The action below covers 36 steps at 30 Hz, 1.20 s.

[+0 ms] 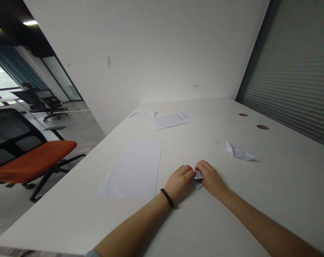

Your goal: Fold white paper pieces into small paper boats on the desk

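left hand (pixel 178 182): clenched on folded white paper (pixel 198 175) | right hand (pixel 210 177): grasping its other side | paper: between both hands | paper boat (pixel 238 151): beyond right hand, on desk (pixel 258 200)

Folded paper (pixel 198 175) mostly hidden by fingers (pixel 186 170); far sheets (pixel 169 121) unreadably small

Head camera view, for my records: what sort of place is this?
Probably an office: a long white desk, printed papers, and an orange-seated swivel chair beside it.
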### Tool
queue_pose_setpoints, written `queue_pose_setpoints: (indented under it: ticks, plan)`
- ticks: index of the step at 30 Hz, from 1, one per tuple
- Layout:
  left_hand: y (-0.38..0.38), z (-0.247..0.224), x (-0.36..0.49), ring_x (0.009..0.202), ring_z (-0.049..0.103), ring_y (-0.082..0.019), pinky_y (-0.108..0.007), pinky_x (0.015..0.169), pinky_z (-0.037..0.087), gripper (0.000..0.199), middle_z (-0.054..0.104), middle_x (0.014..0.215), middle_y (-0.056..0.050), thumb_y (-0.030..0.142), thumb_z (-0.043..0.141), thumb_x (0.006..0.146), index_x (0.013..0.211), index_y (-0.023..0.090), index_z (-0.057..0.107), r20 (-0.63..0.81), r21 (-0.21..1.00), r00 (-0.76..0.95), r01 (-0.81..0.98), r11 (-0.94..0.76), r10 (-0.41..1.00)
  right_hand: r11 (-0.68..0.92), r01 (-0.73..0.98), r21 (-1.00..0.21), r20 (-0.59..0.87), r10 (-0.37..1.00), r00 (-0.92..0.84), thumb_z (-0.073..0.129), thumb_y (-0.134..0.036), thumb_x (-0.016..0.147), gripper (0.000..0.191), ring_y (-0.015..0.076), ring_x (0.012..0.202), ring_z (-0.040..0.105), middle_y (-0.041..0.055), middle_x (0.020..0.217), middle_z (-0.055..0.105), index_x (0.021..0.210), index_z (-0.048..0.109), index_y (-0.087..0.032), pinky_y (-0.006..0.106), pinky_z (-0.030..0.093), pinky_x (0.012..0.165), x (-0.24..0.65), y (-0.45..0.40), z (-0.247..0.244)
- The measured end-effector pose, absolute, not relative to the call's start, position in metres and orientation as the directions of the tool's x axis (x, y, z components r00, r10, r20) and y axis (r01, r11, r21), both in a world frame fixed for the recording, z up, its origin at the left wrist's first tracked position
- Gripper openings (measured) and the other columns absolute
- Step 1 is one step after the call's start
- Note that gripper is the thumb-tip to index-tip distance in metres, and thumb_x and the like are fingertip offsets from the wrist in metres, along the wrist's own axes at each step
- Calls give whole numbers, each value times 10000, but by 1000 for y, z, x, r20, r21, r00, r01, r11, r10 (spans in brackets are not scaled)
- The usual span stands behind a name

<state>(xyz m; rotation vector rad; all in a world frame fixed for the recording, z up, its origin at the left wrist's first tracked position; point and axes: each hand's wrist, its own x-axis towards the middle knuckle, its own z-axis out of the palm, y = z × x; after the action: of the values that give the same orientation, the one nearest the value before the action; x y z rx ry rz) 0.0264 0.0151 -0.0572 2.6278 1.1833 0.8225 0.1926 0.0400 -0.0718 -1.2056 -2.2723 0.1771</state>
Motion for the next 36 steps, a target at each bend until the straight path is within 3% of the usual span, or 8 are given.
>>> queue_pose_setpoints:
  ticks: [3,7,12,17,22,27,31,36]
  plan:
    - [13,-58,21,890,549,-158,-263,802,465,200,603,1002,-53,121,439,859,1006,163,568,429,260,601,633,-729,675,679,679,-281,399,725,-561,436,2,646,373,213,1023,486,98,1051,566,970,543,-149,381,412,881,204,36,-73]
    - [8,-59,18,950,554,-178,-279,836,474,237,597,1077,-77,138,435,865,1075,123,544,426,111,673,625,-773,605,705,690,-164,363,694,-622,473,-273,806,511,235,1259,287,145,1365,347,1279,366,-111,423,308,1008,216,20,-79]
    - [1,-56,20,1064,506,-196,-284,909,433,305,542,1180,-112,141,408,868,1152,70,495,306,-14,747,623,-782,590,712,699,-63,234,692,-683,348,-381,875,556,221,1305,183,121,1418,246,1355,249,-118,441,229,1049,218,9,-76]
    - [-10,-51,16,1246,317,-216,-372,1033,276,497,336,1366,-108,315,394,878,1318,105,300,196,31,754,634,-773,627,730,679,-73,187,679,-710,330,-472,862,618,225,1308,173,80,1423,241,1380,172,-175,453,238,1039,219,10,-70]
    - [-17,-50,18,1263,287,-212,-404,1044,227,496,317,1379,-86,399,349,893,1315,141,308,144,59,692,708,-704,708,741,661,-120,273,665,-695,401,-462,841,610,244,1280,249,116,1383,332,1351,270,-153,468,271,1013,220,10,-65]
    - [-7,-52,13,1245,314,-206,-407,1028,253,425,359,1360,-62,332,363,901,1299,184,336,187,104,677,707,-700,711,801,547,-243,396,597,-698,484,-284,841,204,188,941,541,69,965,632,965,619,-194,364,437,838,217,15,-55]
    - [4,-54,10,1169,395,-207,-366,967,346,338,476,1259,-62,300,434,881,1200,197,472,290,165,674,664,-729,679,808,477,-345,437,588,-680,501,-253,840,151,151,814,554,41,827,630,831,637,-186,288,468,733,214,20,-55]
    - [9,-56,10,861,529,-163,-272,770,458,190,609,904,-55,282,489,858,935,183,632,379,285,624,624,-727,684,826,490,-279,438,563,-701,464,-227,861,180,160,778,550,43,792,631,820,631,-175,297,471,694,215,22,-59]
